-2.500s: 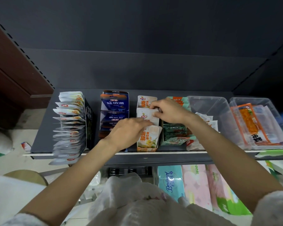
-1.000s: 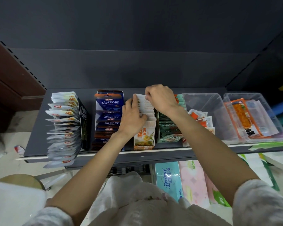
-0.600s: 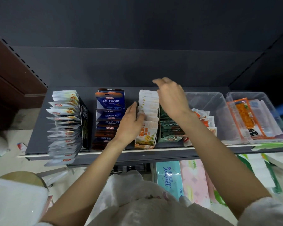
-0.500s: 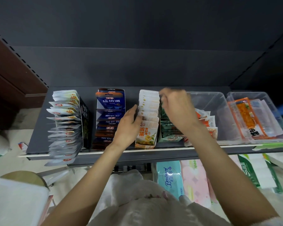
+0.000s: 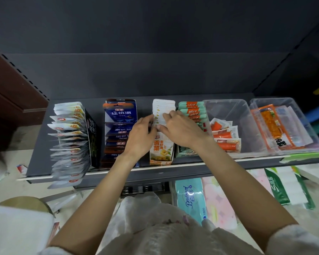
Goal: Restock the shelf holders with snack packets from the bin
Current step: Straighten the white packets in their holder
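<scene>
A: Dark shelf (image 5: 44,144); white packets (image 5: 163,109) file front-to-back in the middle holder (image 5: 161,161).
B: Left hand (image 5: 139,138) flanks them, fingers straight; right hand (image 5: 180,130) pinches one, nearer the bin (image 5: 247,144).

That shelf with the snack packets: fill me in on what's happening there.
A person is restocking the shelf. Both hands work the white-and-orange packets standing in the middle holder: the left hand presses against the row's left side, while the right hand rests its fingers on the packet tops. That row looks nearly full. The clear bin to the right holds a few orange packets.
</scene>
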`<state>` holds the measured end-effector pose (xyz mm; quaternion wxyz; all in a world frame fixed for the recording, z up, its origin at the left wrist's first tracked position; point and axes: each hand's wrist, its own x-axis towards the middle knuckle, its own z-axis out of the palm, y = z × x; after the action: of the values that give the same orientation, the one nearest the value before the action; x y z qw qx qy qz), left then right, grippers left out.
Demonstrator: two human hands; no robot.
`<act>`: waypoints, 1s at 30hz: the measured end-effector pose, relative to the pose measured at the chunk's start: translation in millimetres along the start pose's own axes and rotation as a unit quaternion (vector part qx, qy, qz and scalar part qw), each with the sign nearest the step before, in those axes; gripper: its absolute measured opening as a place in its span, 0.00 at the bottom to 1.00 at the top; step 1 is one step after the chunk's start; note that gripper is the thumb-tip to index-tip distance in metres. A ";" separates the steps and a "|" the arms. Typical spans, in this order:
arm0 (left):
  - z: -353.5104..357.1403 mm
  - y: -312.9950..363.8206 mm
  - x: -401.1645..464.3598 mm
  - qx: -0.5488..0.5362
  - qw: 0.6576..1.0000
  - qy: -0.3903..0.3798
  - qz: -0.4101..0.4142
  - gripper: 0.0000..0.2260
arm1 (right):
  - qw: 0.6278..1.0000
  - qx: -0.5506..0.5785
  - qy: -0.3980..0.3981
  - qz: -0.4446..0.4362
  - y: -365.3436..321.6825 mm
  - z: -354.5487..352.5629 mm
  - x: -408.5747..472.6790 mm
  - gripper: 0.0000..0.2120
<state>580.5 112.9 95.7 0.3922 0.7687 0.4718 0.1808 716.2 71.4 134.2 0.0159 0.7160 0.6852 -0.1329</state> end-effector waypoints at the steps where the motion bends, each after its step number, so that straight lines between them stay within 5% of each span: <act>1: 0.1 -0.2 0.9 0.001 1.000 -0.002 0.000 0.18 | 1.000 0.006 -0.007 -0.006 1.5 -1.6 -0.1 0.25; 6: 2.2 1.2 6.3 0.043 0.999 -0.002 0.017 0.19 | 0.997 -0.024 -0.053 -0.055 8.3 -6.5 -1.3 0.28; 10: 4.4 5.7 7.4 0.104 0.994 0.012 0.035 0.17 | 0.996 -0.075 -0.003 -0.045 1.5 -5.9 0.5 0.25; 17: -4.9 2.2 1.8 0.010 0.999 -0.051 -0.009 0.16 | 0.997 -0.080 0.008 -0.013 -6.3 -3.3 4.2 0.17; 24: 1.1 6.0 -13.6 0.061 0.997 -0.038 -0.005 0.31 | 0.998 -0.052 0.046 -0.003 -12.9 -2.6 -5.4 0.18; 30: 5.7 8.6 -15.7 -0.012 0.997 -0.052 -0.063 0.42 | 0.996 -0.021 0.087 0.023 -10.5 -3.6 -11.4 0.25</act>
<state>581.5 94.7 100.2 0.4364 0.7408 0.4962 0.1210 706.2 61.6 141.8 -0.0259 0.7398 0.6700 -0.0552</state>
